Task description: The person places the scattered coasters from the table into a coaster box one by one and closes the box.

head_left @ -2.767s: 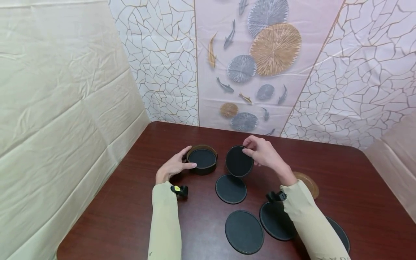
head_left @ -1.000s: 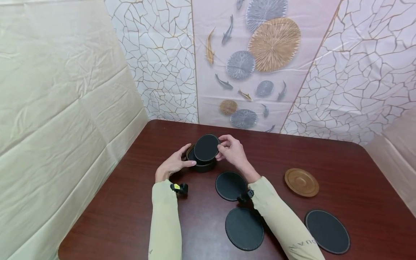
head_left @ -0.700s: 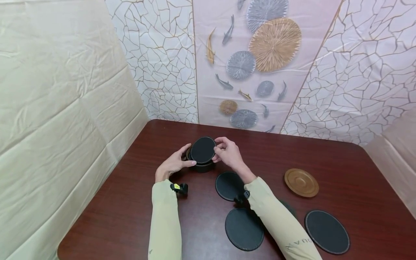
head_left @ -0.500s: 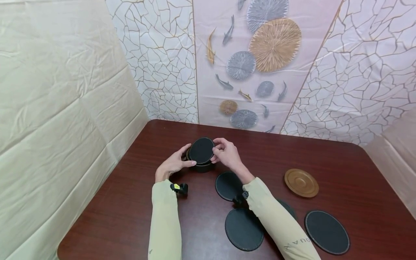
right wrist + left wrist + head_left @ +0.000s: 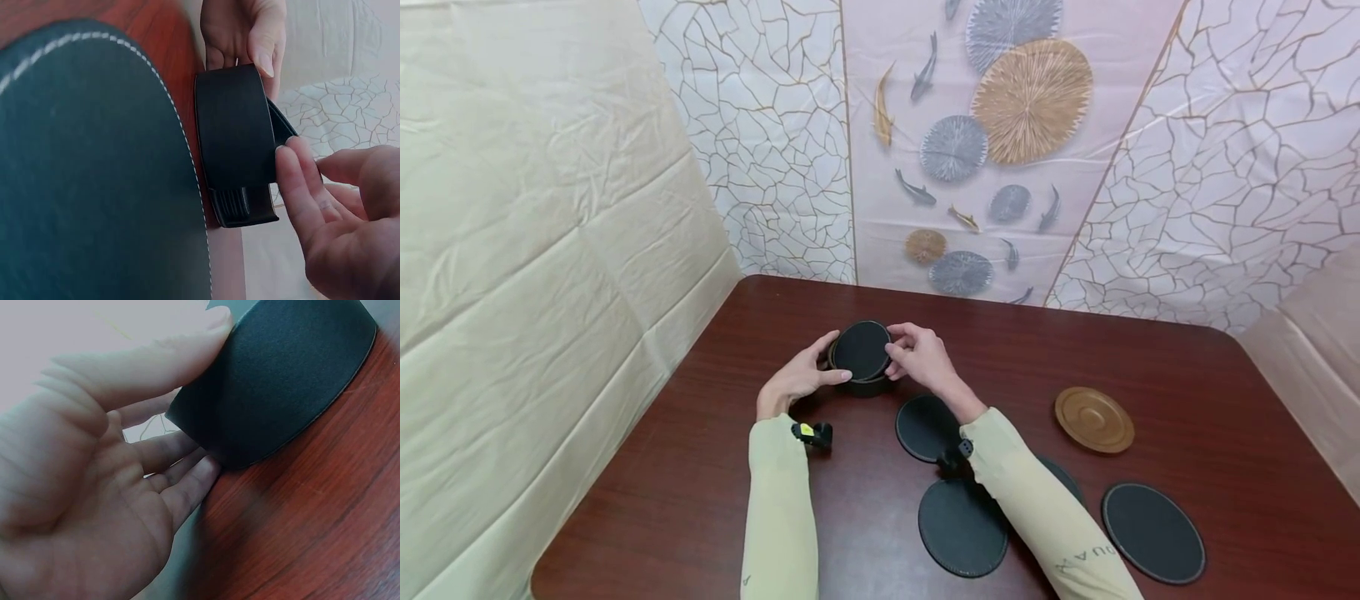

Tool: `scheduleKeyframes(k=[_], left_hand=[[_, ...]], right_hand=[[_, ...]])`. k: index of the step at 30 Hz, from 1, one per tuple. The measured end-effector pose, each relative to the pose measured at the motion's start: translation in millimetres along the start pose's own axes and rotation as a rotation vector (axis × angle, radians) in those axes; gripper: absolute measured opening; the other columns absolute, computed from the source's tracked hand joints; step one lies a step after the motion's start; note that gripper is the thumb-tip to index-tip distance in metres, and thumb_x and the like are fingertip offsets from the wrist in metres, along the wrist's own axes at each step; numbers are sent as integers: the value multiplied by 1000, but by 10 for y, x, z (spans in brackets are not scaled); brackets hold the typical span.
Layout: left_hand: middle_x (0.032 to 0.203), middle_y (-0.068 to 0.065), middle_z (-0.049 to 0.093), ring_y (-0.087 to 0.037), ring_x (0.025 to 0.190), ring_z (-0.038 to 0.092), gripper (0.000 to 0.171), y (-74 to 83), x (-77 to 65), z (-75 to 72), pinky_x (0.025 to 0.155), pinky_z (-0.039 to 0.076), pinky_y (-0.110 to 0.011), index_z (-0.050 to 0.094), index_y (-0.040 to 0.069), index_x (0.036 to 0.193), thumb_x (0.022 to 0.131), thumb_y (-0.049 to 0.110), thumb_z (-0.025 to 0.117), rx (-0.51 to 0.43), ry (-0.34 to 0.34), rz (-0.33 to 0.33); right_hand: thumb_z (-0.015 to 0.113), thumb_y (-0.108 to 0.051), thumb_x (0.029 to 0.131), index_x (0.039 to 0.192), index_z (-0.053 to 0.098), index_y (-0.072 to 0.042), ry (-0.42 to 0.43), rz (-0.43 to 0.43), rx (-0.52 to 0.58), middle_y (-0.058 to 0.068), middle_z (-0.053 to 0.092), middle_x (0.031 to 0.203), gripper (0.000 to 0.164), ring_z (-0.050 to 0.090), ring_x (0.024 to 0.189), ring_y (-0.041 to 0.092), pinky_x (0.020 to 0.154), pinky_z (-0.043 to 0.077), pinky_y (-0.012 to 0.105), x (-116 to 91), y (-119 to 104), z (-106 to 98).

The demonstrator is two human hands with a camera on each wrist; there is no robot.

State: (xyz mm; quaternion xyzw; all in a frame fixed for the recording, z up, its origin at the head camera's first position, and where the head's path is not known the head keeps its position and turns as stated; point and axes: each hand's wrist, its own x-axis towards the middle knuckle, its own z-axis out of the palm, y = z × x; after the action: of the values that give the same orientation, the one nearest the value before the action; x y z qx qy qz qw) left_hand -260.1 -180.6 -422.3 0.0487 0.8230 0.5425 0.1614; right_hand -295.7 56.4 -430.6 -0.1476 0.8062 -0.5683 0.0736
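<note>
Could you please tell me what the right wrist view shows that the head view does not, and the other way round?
Only the right wrist view shows the gap in the side of the holder, with stacked edges inside.

Only the head view shows the brown disc, the fish-patterned panel and several coasters spread on the table; the right wrist view has just one lying large in front.

Both show the table, the holder, the left hand at it, and the right hand pinching a tilted coaster.

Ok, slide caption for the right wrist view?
Right hand pinching a tilted coaster at the black holder gripped by left hand.
</note>
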Motion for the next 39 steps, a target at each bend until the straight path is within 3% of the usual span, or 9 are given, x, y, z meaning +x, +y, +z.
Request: scheduleKeyframes(k=[5,10,17,21,33,39], left_hand=[[159,-12,31,-33,147,27,88,-23,4,-3,118,26,-52,23,20,158,87,16,74,-6,2,11],[159,-12,31,-31,148,26,88,-39,22,-15,119,26,-51,22,20,158,87,17,74,1,-5,4],[161,-9,27,-30,149,22,92,-272,213,-7,118,27,-50,18,24,159,87,19,75,-30,-9,5],[160,-5,29,-28,149,23,91,-336,241,-1,118,27,-50,21,27,158,86,20,76,-41,12,28],[160,-2,28,-26,150,22,89,-329,206,-16,117,29,-49,23,27,157,86,19,76,-33,17,50],[159,-4,30,-27,149,23,89,-327,214,-15,116,31,-48,23,27,157,86,20,76,-24,17,57]], right_hand=[[65,-13,94,133,58,-8,-44,23,-74,17,69,86,39,68,56,17,62,60,43,23,52,-52],[63,-10,95,125,62,-2,-78,15,-98,19,69,86,31,68,57,18,62,60,42,16,37,-88],[62,-10,95,117,65,1,-74,-7,-129,20,70,87,25,68,58,19,63,60,42,-11,-10,-121],[63,-12,95,115,66,-1,-78,-19,-171,20,70,86,22,67,59,19,60,60,39,-52,-26,-162],[64,-19,95,116,65,-7,-126,-13,-257,19,70,101,24,67,68,28,55,55,34,-272,-56,-342],[65,-22,95,119,64,-7,-148,-19,-328,12,69,95,28,65,69,26,57,56,36,-377,-19,-434]])
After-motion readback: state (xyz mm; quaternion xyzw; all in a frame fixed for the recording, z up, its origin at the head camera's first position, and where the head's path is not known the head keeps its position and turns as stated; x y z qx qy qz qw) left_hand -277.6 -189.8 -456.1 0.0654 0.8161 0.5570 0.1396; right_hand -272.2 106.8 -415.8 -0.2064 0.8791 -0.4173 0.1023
